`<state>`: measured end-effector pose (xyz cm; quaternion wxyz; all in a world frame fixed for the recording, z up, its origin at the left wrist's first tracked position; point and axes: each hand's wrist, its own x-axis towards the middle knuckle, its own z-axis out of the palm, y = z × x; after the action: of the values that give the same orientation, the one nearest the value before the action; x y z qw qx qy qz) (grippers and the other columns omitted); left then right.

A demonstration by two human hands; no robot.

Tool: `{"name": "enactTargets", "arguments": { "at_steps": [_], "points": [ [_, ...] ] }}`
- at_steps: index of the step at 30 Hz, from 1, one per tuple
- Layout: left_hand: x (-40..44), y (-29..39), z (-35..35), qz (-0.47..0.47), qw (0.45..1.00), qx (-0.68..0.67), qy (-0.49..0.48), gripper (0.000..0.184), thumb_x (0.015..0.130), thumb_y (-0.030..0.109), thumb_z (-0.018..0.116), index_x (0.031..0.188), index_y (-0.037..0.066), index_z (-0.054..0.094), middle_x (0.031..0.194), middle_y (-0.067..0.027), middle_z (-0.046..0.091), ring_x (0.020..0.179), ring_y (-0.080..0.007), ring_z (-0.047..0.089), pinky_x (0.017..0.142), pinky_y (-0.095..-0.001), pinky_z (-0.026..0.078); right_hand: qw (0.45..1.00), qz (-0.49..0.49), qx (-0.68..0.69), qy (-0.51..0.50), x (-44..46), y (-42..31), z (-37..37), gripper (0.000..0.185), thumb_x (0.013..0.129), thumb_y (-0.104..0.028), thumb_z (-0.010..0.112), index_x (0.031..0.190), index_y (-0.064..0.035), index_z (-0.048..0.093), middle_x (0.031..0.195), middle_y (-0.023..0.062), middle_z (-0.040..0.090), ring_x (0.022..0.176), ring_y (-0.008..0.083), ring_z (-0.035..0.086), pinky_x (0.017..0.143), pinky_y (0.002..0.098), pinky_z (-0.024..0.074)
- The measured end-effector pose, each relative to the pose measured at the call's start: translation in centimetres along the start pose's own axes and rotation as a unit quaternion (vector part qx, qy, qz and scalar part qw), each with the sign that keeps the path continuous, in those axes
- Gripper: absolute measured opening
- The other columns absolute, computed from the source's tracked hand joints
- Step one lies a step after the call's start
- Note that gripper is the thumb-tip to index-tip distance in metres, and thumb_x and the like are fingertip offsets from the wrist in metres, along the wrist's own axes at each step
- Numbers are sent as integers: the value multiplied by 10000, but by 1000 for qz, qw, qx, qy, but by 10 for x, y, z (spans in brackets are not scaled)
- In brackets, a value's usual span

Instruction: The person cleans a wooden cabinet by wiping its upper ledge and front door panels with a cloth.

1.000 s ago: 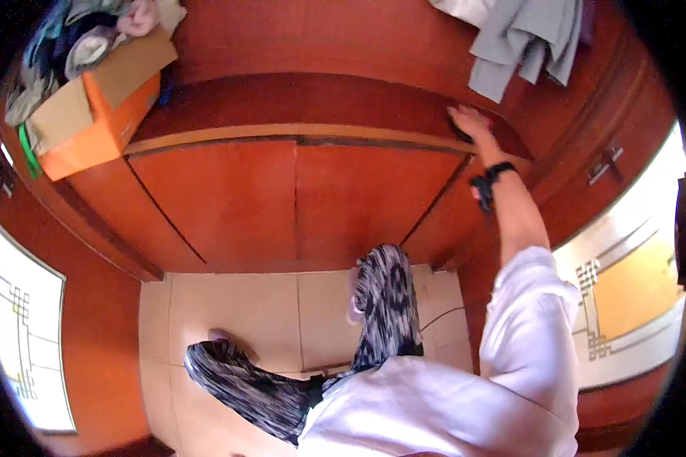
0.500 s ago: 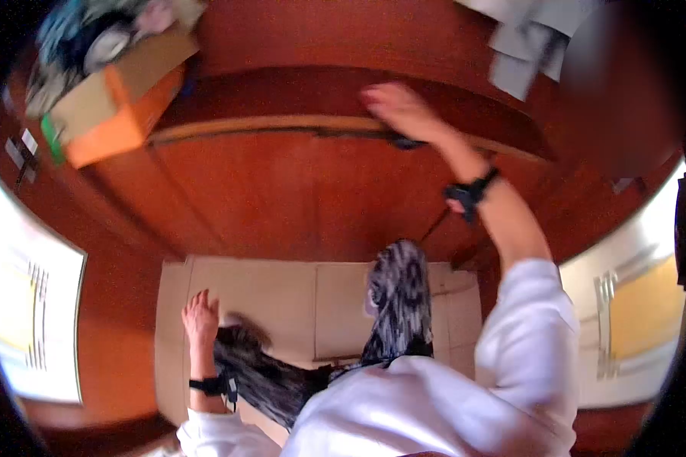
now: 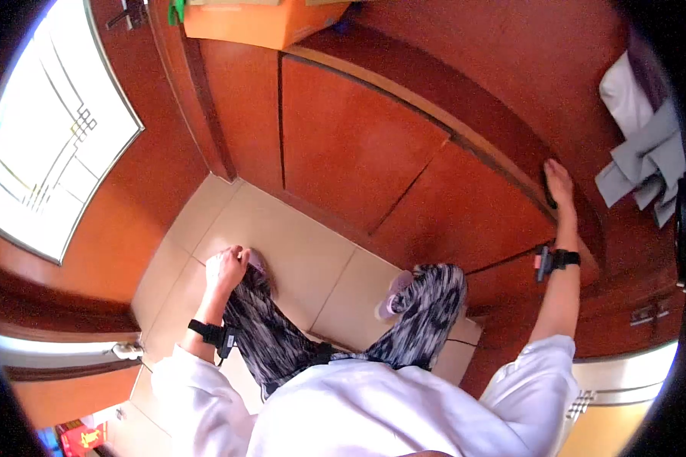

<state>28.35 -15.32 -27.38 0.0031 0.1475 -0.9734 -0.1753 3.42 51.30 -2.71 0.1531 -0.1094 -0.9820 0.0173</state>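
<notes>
My right hand (image 3: 560, 184) is at the front edge of the curved wooden shelf (image 3: 465, 95), toward its right end. Along the hand's left side shows a narrow dark object (image 3: 550, 196), which the fingers seem to be closed on; its kind is not clear. My left hand (image 3: 227, 268) hangs over the floor near my knee, its fingers curled in and nothing visible in them. Both wrists wear black straps with small devices.
Red-brown cabinet doors (image 3: 358, 129) stand below the shelf. An orange box (image 3: 240, 23) sits at the shelf's left end. Grey and white cloths (image 3: 644, 164) are at the right. Frosted glass panels (image 3: 61, 137) flank me, and a red package (image 3: 82, 438) lies at lower left.
My view has turned and shifted toward the shelf's right end. My right hand now lies lower at the shelf edge. My left hand's fingers, spread before, are now curled.
</notes>
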Motion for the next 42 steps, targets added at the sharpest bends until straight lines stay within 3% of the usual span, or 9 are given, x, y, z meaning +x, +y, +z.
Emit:
{"name": "enactTargets", "arguments": {
  "at_steps": [3,8,11,15,18,20,26,31,42],
  "points": [
    [4,1,1,13,1000,-6,14,321,866,349,514,935,72,660,865,-168,664,833,-324,640,754,-422,497,983,-178,23,29,-8,-116,4,471,955,-397,383,1284,-83,502,1336,123,478,1272,281,398,1073,359,275],
    [8,14,-2,58,995,-81,-5,266,851,270,564,1040,100,641,959,-141,664,892,-335,629,782,-399,502,957,-280,62,47,-32,-271,8,510,968,-435,291,1321,-102,447,1383,95,417,1300,302,336,1099,414,213],
    [0,88,-38,273,929,-250,-16,328,831,175,615,1157,138,617,1129,-107,627,1033,-307,591,888,-361,481,955,-280,66,68,-46,-304,2,507,966,-445,289,1309,-114,462,1382,95,418,1289,312,347,1087,426,241],
    [-82,210,-160,546,689,-440,-182,353,844,143,633,1179,44,585,1188,-134,593,1089,-291,565,937,-376,441,937,-320,127,61,-63,-274,-10,505,940,-471,404,1309,-132,469,1392,94,411,1319,312,314,1077,431,284],
    [-128,239,-188,711,413,-499,-274,342,955,217,490,1167,-41,566,1226,-171,563,1177,-346,507,994,-471,397,938,-318,116,71,-87,-227,-19,509,908,-438,512,1316,-139,459,1401,87,400,1335,305,299,1079,424,292],
    [-146,237,-193,700,381,-486,-358,219,911,258,544,1018,92,640,1250,-139,561,1206,-334,486,1013,-460,380,945,-298,109,81,-104,-187,-29,507,890,-386,566,1329,-163,446,1407,78,393,1329,297,315,1074,422,306],
    [-144,225,-173,695,414,-450,-379,173,880,260,564,961,124,633,1257,-130,560,1215,-330,480,1019,-457,374,985,-142,63,69,-125,-52,-48,560,859,-462,588,1325,-182,454,1409,72,390,1327,283,324,1077,411,295],
    [-133,213,-173,742,474,-374,-291,135,854,262,582,914,150,626,1263,-122,558,1223,-326,474,1023,-454,369,992,78,77,65,-113,72,-46,659,876,-595,456,1357,-145,442,1433,122,368,1331,302,318,1089,400,258],
    [-95,229,-234,802,581,-120,71,61,796,266,620,810,207,613,1275,-106,554,1239,-318,462,1033,-448,358,994,109,9,-8,-85,102,-51,621,868,-640,378,1266,-176,490,1400,92,386,1346,379,230,1103,458,219]
  ]
}}
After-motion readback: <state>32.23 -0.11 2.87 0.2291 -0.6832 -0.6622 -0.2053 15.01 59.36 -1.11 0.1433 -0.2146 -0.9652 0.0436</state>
